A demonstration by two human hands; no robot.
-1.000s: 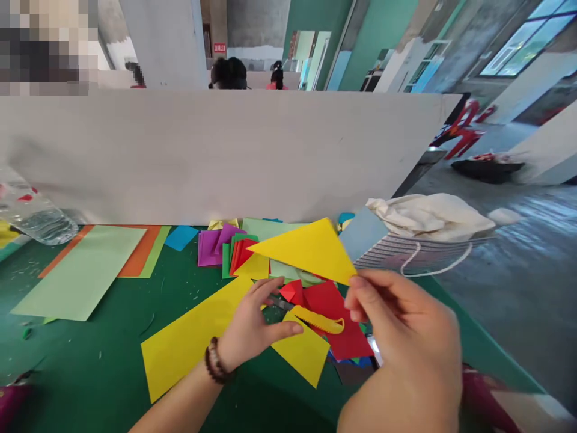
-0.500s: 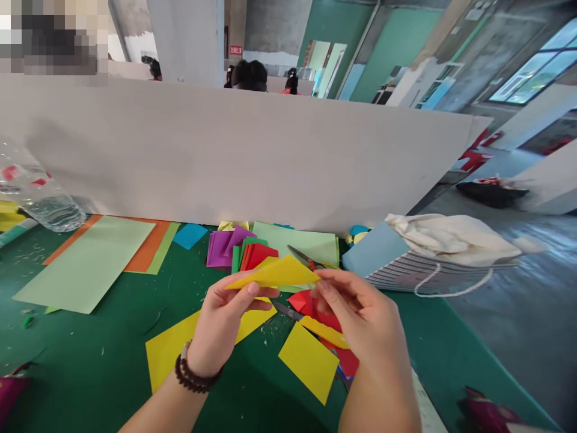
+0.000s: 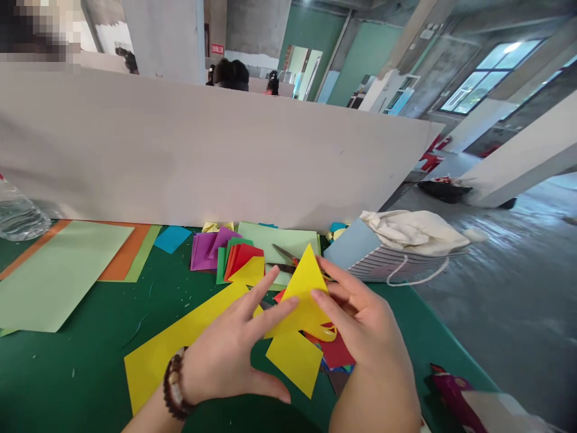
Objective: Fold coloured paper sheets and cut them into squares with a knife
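Folding is the step in hand: my right hand (image 3: pixel 366 329) grips the yellow paper triangle (image 3: pixel 304 291) just above the bench (image 3: pixel 67 373), my left hand (image 3: pixel 225 356) rests released fingers against it, and the next crease calls for matched edges.

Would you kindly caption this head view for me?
Right hand holds a yellow paper triangle; open left hand touches it.

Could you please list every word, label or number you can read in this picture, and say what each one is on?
No text here can be read.
Red sign in the far background: white characters, too small to read.
Pink packet at lower right: any print is too blurred to tell.
Yellow paper triangle: no writing shows.
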